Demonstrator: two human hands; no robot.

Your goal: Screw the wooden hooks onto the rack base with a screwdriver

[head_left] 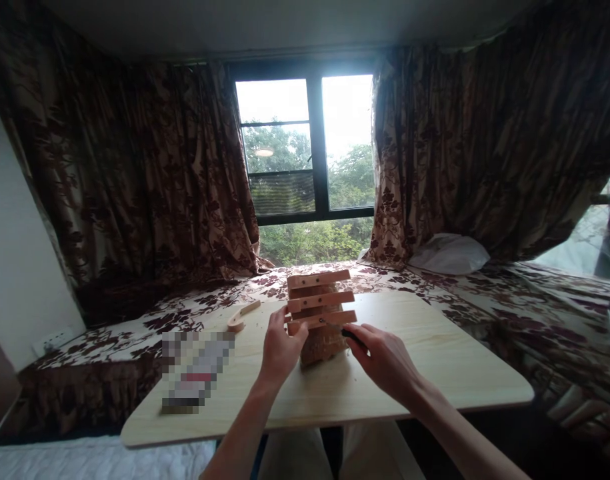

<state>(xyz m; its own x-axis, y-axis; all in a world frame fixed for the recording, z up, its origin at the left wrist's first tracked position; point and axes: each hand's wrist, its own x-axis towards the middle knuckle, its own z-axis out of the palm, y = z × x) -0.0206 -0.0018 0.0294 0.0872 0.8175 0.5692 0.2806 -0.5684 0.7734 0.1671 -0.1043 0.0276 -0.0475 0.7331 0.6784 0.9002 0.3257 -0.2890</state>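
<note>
A wooden piece with three reddish-brown slats across its front stands on the table before me. Dark round spots, like screw heads or holes, show on the slats. My left hand (283, 342) grips the left end of the lowest slat (341, 317), thumb in front. In my right hand (385, 357) is a small screwdriver (349, 333) with a black handle. It points left at the lowest slat; its thin tip is hard to make out. Below the slats shows the rough brown body (321, 348) of the piece, resting on the tabletop.
On the pale wooden table (435, 347) lie a curved wooden piece (236, 325) and a blurred-out flat object (199, 373) at the left. Behind is a ledge with flowered cloth (175, 310) and a white bag or pillow (451, 253), below a window (347, 153) between curtains.
</note>
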